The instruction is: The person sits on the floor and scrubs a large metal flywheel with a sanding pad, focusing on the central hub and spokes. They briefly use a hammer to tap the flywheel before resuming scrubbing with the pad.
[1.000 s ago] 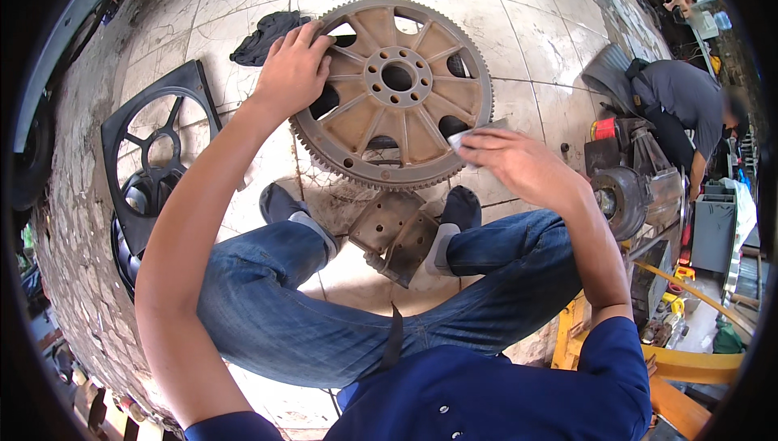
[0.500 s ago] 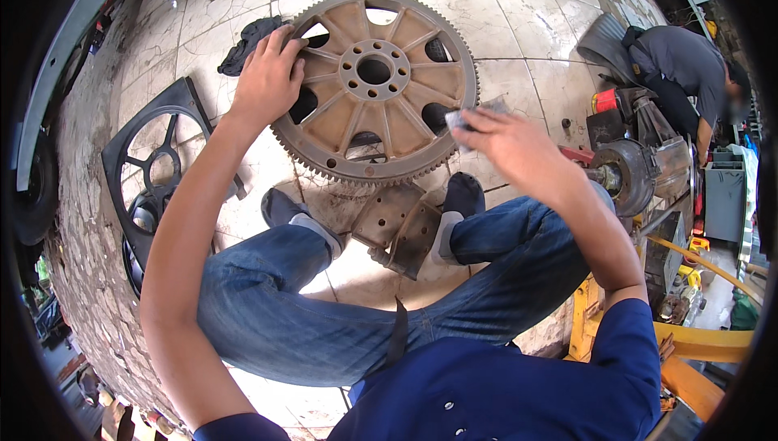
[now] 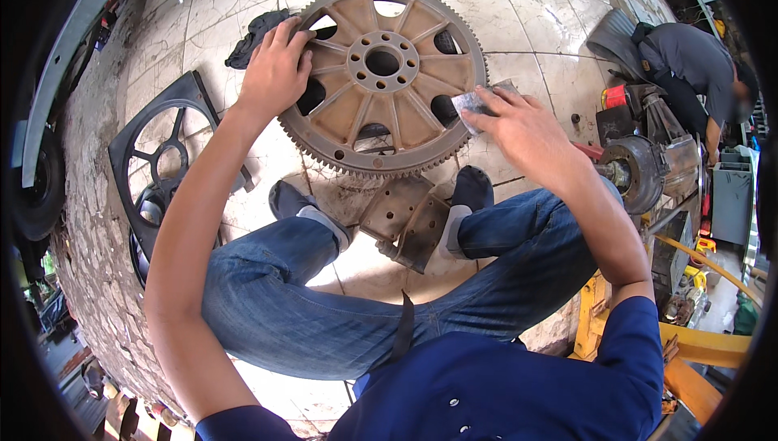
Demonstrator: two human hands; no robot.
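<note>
A large toothed flywheel, brown and ribbed with a bolt-hole hub, lies before me at the top middle. My left hand grips its left rim, with the fingers over the edge onto the face. In my right hand is a folded grey piece of sandpaper, pressed by the fingers against the right rim. My right palm and the sheet's far end are partly hidden. Below the flywheel, between my feet, stands a rusty metal block with bolt holes.
A black fan shroud lies to the left. Behind my left hand is a black cloth. A person bends over machine parts at the far right, near a round metal hub. A yellow frame stands at lower right.
The whole view has shifted slightly. My right hand, blurred before, has moved a little along the right rim with the sandpaper. My left hand keeps its place on the flywheel.
</note>
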